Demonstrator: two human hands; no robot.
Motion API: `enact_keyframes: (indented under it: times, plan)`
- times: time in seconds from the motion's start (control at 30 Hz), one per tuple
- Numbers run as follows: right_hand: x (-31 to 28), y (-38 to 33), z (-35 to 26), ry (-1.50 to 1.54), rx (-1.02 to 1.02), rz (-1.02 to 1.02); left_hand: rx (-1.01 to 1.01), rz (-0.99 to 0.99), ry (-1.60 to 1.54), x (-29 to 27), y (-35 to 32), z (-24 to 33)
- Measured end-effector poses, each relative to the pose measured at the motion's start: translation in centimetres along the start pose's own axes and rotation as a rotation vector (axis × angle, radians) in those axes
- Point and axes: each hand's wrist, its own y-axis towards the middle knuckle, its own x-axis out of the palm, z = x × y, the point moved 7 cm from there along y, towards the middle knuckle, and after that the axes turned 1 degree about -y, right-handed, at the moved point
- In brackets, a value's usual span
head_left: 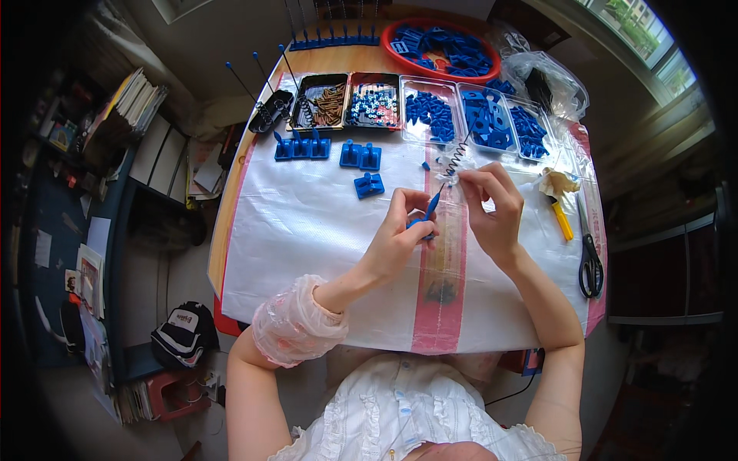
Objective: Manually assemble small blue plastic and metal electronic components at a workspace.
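My left hand (390, 234) is closed around a blue plastic part whose pointed stem (433, 204) sticks up past the thumb; the fingers hide most of its base. Just to its right, my right hand (492, 206) pinches the lower end of a black coiled cord (457, 156), which rises toward the trays. The cord's lower end is close to the stem's tip; whether they touch I cannot tell. Left of my hands sit blue square bases with upright parts: a row of three (303, 148), a pair (360, 156) and a single one (369, 185).
Trays of brown pins (327, 104), small metal nuts (373, 102) and blue pieces (430, 115) line the back. Behind them stand a red basin (388, 56) and a rack of coiled cords (334, 42). Black-handled scissors (590, 269) and a yellow-handled tool (563, 221) lie right.
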Motion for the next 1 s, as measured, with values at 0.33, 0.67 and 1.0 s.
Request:
enact_keyframes:
  times: [0.33, 0.67, 1.0]
  plan:
    - [1.4, -1.1, 0.6, 0.3, 0.073, -0.1, 0.113, 0.021, 0.185, 0.3, -0.3, 0.8]
    - [2.3, -1.8, -2.3, -0.052, -0.273, -0.156, 0.163, -0.102, 0.369, 0.7, 0.0, 0.6]
    - [-0.8, -0.4, 1.2, 0.188, 0.141, 0.054, -0.002, 0.05, -0.063, -0.9, 0.6, -0.4]
